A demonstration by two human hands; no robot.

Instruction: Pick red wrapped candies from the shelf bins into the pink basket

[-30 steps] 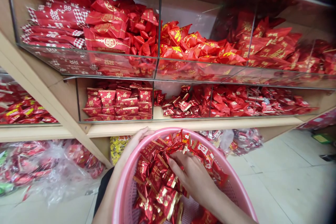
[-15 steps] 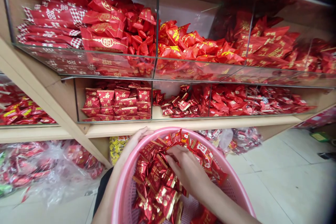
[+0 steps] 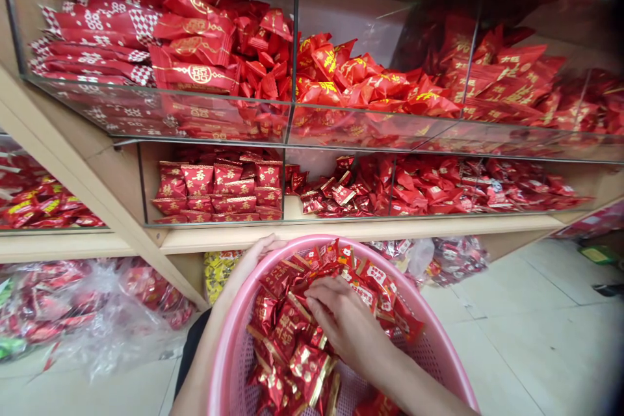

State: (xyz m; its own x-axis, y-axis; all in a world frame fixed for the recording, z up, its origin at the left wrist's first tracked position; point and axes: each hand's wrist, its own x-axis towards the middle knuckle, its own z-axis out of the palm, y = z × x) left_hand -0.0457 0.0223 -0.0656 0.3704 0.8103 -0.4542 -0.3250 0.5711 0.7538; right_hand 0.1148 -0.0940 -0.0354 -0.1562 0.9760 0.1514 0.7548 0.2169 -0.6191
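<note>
A pink plastic basket [image 3: 225, 331] with perforated walls is in front of me, holding many small red wrapped sweets [image 3: 292, 325] with gold lettering and gold edges. At its far left side my left hand [image 3: 258, 253] grips the rim, its fingers partly hidden behind it. My right hand [image 3: 338, 312] reaches down into the basket, fingers curled together among the sweets. The fingertips are partly covered, so I cannot make out what they hold. Red-and-white packets [image 3: 377, 279] lie just beyond this hand.
Above the basket, a wooden shelf [image 3: 341, 231] carries clear-fronted bins of red sweets [image 3: 209, 185]. The upper row holds larger red packets [image 3: 195, 71]. Plastic bags of sweets [image 3: 121, 312] lie below at left, with yellow packets [image 3: 219, 273] nearer. Pale floor tiles [image 3: 536, 344] stretch to the right.
My right hand has shifted slightly down among the sweets, and its fingers have drawn closer together. The left hand and basket stay in place.
</note>
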